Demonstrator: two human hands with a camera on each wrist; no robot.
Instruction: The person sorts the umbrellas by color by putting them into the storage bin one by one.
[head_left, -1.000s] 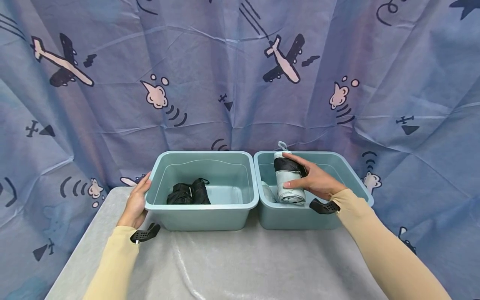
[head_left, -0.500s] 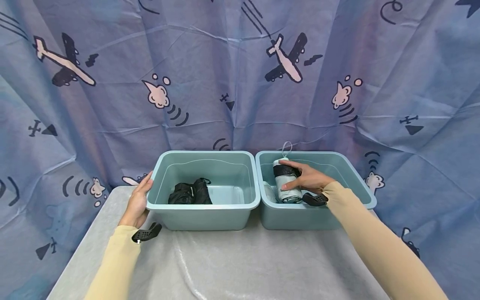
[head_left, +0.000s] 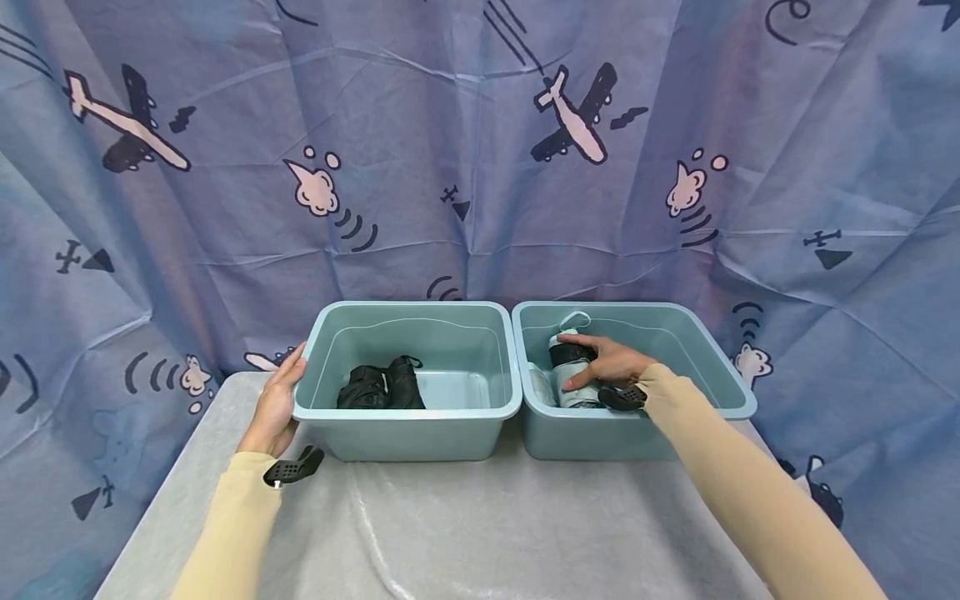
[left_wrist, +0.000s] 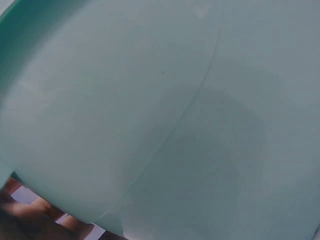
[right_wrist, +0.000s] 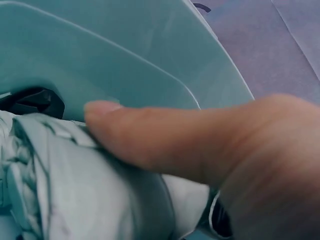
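Even, soft light fills the head view — bright, without glare, only faint shadows under the bins [head_left: 405, 433] on the table [head_left: 465, 533]. The curtain [head_left: 480, 150] bows slightly toward the edges, a wide-lens effect. Both wrist views are too close to focus: the left shows a blurred bin wall with a dim grey shadow, the right a soft, blurred thumb [right_wrist: 165, 135].
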